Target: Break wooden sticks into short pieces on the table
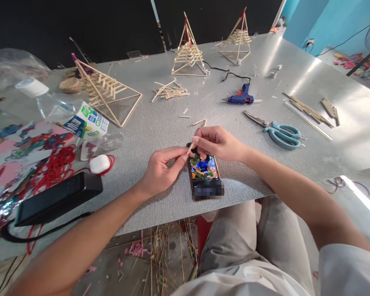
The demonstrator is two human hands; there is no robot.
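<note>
In the head view, the left hand (160, 172) and right hand (217, 142) meet over a metallic tabletop (142, 154). Each grip is a closed thumb-and-finger pinch on one short stick (190, 148) — left at its lower end, right at its upper. The stick tilts above a lit phone (204, 167); whether it touches the screen, I cannot tell. Bending it too hard could snap it, and a loosened pinch could drop it onto the phone. Beyond lie blue-handled scissors (282, 135) and a glue gun (242, 98), whose nozzle, if hot, could burn a reaching hand.
</note>
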